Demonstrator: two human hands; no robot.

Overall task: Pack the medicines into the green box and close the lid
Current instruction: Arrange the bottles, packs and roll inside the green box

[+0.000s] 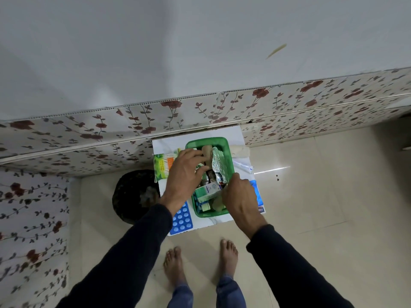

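The green box stands open on a small white table, filled with several medicines: a silver foil strip, a green-and-white carton and a beige roll. My left hand reaches over the box's left side, fingers bent on items inside; what it grips is hidden. My right hand rests at the box's right rim, fingertips pinched near the foil strip's lower end. A blue blister pack lies on the table's front left, partly under my left arm.
A green-and-orange packet lies left of the box. A white roll and a clear tube lie to its right, with a blue-and-white pack under my right hand. A black bin stands left of the table. My bare feet are below.
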